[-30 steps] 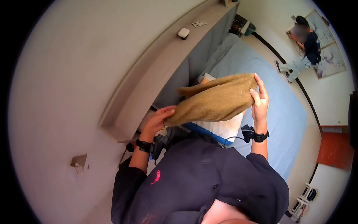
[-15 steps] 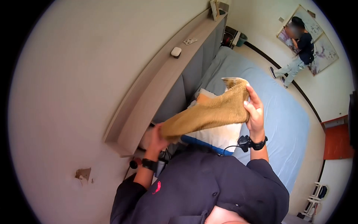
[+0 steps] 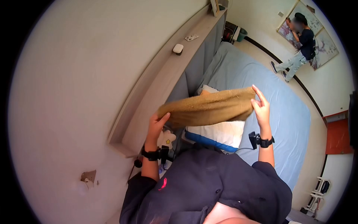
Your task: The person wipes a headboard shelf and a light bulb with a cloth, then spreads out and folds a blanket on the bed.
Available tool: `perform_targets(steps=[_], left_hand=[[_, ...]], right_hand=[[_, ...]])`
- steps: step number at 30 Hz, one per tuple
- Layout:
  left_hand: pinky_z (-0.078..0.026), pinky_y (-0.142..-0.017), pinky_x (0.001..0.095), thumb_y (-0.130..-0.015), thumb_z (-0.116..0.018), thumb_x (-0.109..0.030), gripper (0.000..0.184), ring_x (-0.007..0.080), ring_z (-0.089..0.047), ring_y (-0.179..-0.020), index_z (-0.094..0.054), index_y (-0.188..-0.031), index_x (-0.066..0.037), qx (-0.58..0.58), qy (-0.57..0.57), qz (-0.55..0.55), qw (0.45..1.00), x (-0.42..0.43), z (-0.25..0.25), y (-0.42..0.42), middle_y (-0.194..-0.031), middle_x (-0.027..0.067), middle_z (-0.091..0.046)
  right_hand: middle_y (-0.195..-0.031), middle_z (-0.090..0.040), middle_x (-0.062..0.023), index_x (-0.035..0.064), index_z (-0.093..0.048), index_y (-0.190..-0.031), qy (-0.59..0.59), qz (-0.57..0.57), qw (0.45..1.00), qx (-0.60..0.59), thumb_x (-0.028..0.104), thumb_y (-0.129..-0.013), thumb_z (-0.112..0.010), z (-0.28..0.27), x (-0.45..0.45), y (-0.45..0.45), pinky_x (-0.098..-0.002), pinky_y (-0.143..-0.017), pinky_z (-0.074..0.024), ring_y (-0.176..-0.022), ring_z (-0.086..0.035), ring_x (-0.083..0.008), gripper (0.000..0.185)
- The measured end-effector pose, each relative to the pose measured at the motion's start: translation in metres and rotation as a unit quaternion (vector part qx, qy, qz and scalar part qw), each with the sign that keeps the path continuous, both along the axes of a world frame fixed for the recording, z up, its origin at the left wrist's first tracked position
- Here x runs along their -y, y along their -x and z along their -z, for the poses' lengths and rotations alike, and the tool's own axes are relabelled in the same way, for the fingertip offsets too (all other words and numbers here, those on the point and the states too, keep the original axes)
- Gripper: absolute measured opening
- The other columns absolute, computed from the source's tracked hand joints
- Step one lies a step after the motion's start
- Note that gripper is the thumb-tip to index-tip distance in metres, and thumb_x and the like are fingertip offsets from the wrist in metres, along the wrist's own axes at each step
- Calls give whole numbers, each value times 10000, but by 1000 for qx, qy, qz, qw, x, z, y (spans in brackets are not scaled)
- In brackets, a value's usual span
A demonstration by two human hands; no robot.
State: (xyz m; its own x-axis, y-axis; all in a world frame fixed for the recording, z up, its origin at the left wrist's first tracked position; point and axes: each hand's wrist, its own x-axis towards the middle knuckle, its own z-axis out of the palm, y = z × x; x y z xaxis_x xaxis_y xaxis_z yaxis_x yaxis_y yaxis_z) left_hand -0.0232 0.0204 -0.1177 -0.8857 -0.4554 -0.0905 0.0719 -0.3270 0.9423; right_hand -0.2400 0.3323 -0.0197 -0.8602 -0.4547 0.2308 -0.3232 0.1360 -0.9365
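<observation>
fuzzy mustard-brown cloth (image 3: 209, 108) spread in mid-air

at left runs a long, pale, wood-look shelf (image 3: 149, 93). in front of it, the left hand (image 3: 156, 127) pinches one end of the cloth between thumb and fingers. near that hand is a white object with a yellow star (image 3: 167, 138); a rounded, white-topped case (image 3: 178, 49) sits on the shelf. the cloth hangs above a white, blue-edged pillow (image 3: 228, 133). the right hand (image 3: 262, 107) pinches the other end above a pale-blue-sheeted bed (image 3: 285, 115). far right, a person in a dark top (image 3: 307, 42) stands beside framed pictures (image 3: 328, 45).
</observation>
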Motion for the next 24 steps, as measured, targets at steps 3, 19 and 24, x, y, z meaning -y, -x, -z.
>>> perform_targets(steps=[3, 19, 24], left_hand=[[-425, -785, 300, -800, -603, -69, 190, 228, -562, -894, -603, -966, 23, -24, 224, -38, 974, -1, -29, -19, -1002, 97, -587], [-284, -1003, 444, -827, -527, -193, 483, 365, -317, -1223, -396, -1229, 41, 232, 602, -257, 720, -9, 26, -26, -1295, 218, -356], [-202, -1047, 454, -838, -492, -319, 583, 367, -261, -1264, -358, -1259, 61, 312, 684, -173, 636, -5, 35, 9, -1337, 239, -309]], right_hand=[[-1056, -582, -59, 41, -564, -1138, -87, 1, 984, -153, -35, -799, -521, -1, 19, 15, -202, -704, -444, -775, -525, -74, 351], [-1221, -411, -287, -99, -353, -1243, -213, -147, 874, -412, 290, -812, -522, 134, 290, 17, -451, -1022, -226, -1173, -358, -409, 605], [-1338, -242, -309, -92, -327, -1268, -315, -111, 829, -449, 472, -831, -422, 151, 307, -10, -468, -1050, -152, -1273, -176, -436, 719]])
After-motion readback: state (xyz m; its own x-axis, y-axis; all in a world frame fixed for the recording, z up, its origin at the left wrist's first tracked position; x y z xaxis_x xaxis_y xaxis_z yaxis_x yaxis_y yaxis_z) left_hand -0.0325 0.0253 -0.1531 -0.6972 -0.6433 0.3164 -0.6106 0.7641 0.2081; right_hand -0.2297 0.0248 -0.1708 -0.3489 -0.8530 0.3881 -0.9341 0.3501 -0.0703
